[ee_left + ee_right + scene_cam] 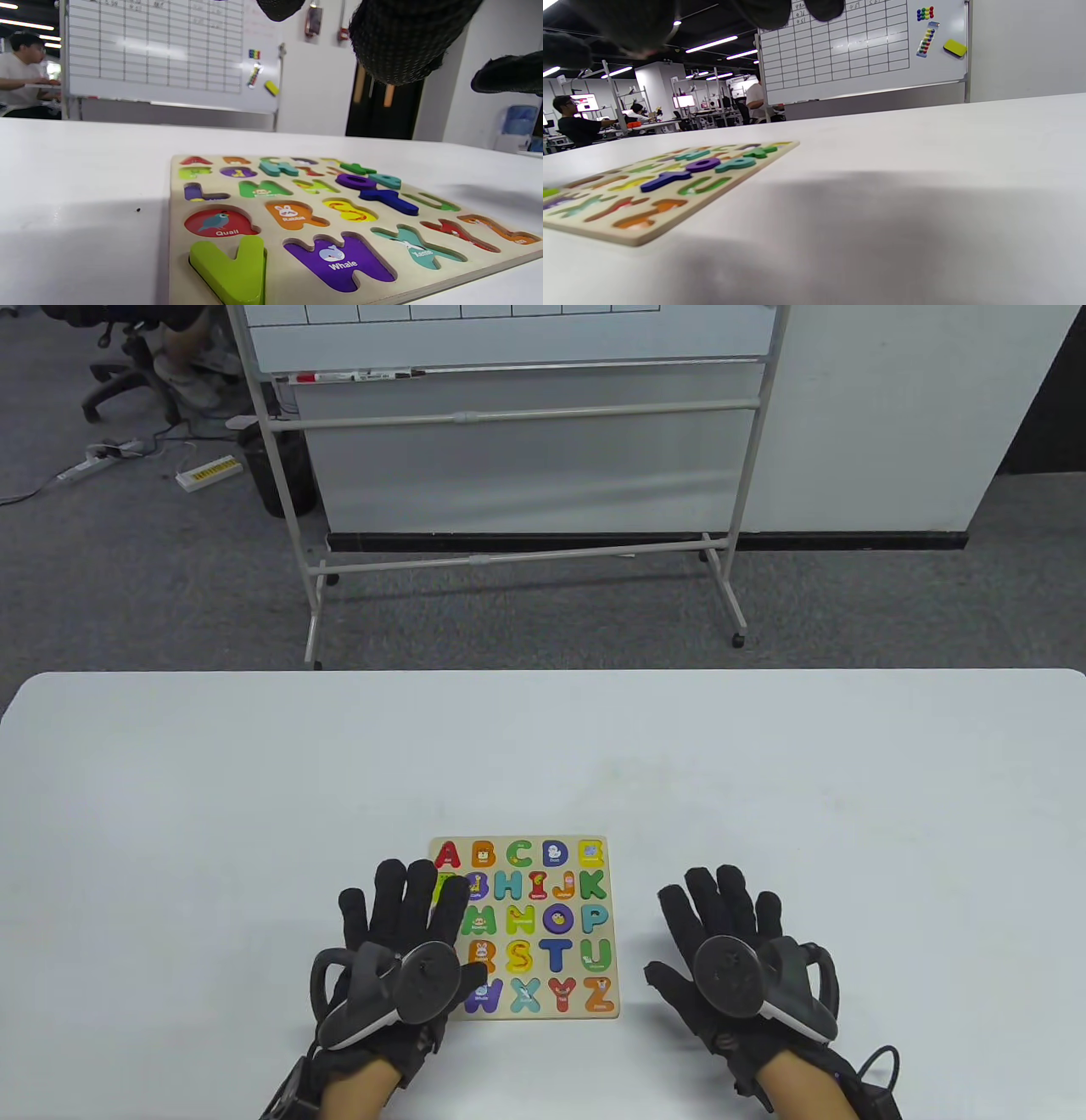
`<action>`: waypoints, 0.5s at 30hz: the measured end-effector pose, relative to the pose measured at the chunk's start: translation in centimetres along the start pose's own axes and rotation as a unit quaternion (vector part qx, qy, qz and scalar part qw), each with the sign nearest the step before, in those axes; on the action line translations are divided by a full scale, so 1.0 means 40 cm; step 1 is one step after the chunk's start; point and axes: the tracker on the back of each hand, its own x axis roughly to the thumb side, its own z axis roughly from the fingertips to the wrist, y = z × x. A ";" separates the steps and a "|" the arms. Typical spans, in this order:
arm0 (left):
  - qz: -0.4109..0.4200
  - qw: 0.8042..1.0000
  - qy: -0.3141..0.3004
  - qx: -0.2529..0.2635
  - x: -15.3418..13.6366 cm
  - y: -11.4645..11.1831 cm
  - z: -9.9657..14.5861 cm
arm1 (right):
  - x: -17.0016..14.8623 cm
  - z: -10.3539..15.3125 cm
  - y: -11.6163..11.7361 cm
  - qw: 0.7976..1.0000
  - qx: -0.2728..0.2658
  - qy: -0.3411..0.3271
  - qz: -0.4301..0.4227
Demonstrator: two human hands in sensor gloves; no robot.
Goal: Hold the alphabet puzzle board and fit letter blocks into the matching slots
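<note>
Several letter blocks seated, puzzle board, perhaps half-filled

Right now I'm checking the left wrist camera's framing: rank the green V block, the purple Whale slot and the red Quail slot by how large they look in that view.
1. Purple Whale slot
2. Green V block, cropped by the frame's bottom edge, so nearly tied
3. Red Quail slot

All three sit nearest the camera, which inflates them.

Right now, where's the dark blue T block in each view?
Table view: dark blue T block, fourth row of the puzzle board.
Left wrist view: right of centre, standing proud.
Right wrist view: left, mid-height.
Shared landmark: purple O block beside it.
</note>
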 end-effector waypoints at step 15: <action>0.012 1.000 0.006 -0.014 -0.011 -0.005 -0.015 | -0.015 0.000 0.015 1.000 0.018 -0.013 -0.004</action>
